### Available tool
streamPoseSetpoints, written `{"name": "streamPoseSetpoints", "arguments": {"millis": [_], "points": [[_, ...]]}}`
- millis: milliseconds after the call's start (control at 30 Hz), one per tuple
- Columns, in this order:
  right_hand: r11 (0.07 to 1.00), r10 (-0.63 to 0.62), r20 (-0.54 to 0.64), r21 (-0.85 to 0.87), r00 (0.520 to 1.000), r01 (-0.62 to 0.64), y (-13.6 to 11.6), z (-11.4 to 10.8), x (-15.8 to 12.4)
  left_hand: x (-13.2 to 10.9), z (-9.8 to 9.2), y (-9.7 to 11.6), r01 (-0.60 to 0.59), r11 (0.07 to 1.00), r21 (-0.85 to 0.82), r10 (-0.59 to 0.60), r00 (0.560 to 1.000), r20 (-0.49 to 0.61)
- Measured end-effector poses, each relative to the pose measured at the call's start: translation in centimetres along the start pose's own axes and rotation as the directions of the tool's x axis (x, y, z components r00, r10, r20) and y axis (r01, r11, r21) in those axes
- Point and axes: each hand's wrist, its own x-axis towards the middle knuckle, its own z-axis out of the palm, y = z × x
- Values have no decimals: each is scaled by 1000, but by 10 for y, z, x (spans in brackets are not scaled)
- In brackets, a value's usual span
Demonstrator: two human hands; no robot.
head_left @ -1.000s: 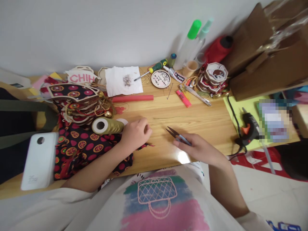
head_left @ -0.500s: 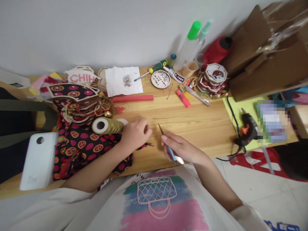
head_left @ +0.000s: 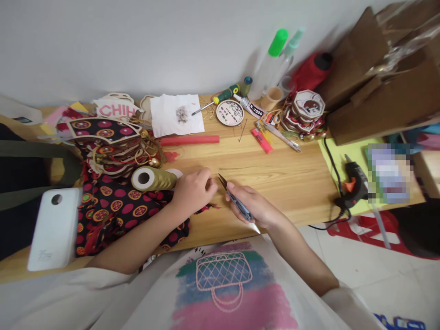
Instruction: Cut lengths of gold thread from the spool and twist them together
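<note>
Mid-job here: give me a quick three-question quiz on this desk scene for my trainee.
1. True or false: the right hand holds thread snips.
2. Which lies nearest the left hand? A) stapler B) gold thread spool C) mug
3. Fill in: the snips' tips point toward the ___ hand.
Key: 1 true; 2 B; 3 left.
</note>
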Motion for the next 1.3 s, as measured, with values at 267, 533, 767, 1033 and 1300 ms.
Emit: {"name": "streamPoseSetpoints", "arguments": {"millis": [267, 533, 767, 1033, 1300], "points": [[999, 6, -23, 34, 1000, -5, -4, 4, 6, -2, 1, -1, -31, 999, -34, 30, 999, -36], [998, -14, -25, 55, 1000, 15, -3, 4, 7, -2, 0, -1, -45, 998, -51, 43, 998, -49], [998, 0, -45, 57, 999, 2, -1, 6, 9, -1, 1, -2, -50, 998, -42, 47, 996, -69], [999, 4, -43, 55, 999, -1, 0, 6, 11, -2, 2, -3, -58, 997, -43, 54, 995, -81], [999, 24, -58, 27, 998, -22, -1, 6, 11, -2, 3, -3, -54, 997, -57, 49, 996, -78]]}}
